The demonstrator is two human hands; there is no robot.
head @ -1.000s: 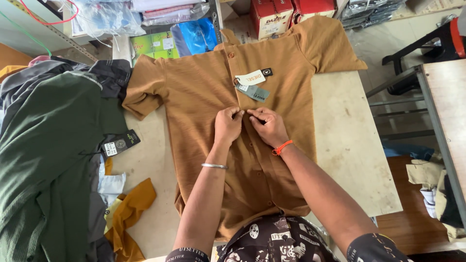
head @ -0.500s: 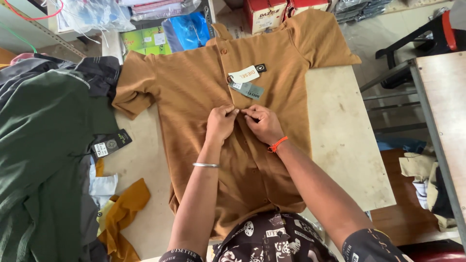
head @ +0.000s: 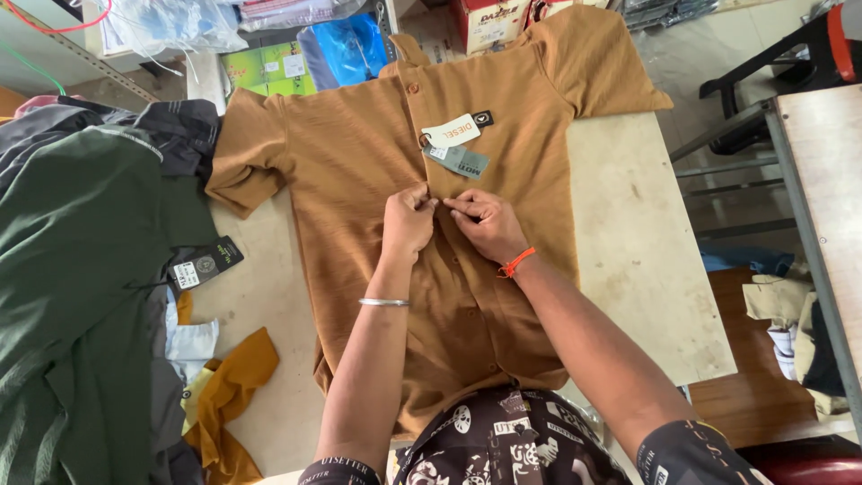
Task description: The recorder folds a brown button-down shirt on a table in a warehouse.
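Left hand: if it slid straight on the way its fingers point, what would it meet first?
The left hand points up the brown shirt, slightly right. First in line seems the grey tag, then the white tag; depth is unclear.

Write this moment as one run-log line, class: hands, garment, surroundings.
left hand: pinching placket | right hand: pinching placket | brown shirt: flat on table, tags attached | green garments: piled at left

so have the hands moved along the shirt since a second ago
No. Both hands, left and right, stay pinched at the shirt placket, just below the hang tags; only the camera shifted.
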